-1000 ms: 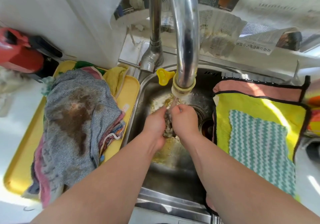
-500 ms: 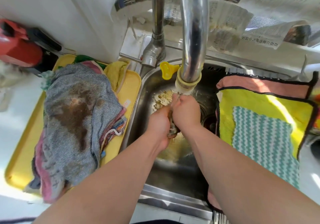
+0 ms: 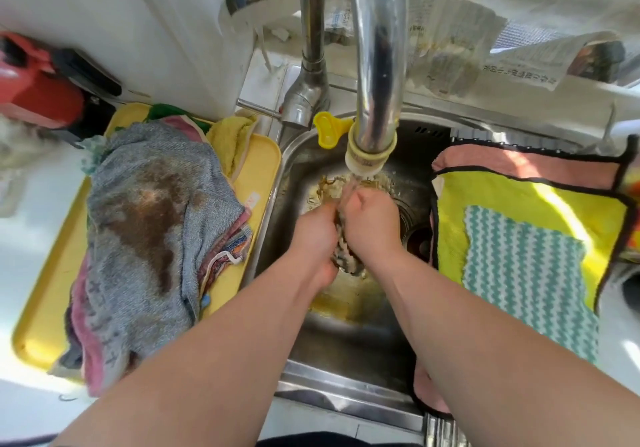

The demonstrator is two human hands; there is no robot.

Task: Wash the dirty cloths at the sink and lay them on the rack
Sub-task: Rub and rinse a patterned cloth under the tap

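Running from the tap (image 3: 377, 65), water is poured over a wadded cloth (image 3: 346, 256) that is gripped by the left hand (image 3: 317, 235) and the right hand (image 3: 372, 226) above the sink (image 3: 346, 389). Stained cloths (image 3: 149, 225) are piled on a yellow tray (image 3: 45, 335) to the left; clean cloths (image 3: 502, 200) are spread to the right

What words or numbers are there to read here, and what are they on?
Nothing here can be read.
On the newspaper sheets: print too blurred.
On the white label on the yellow tray: red marks, too small.
On the grey cloth: dark marks, unreadable.
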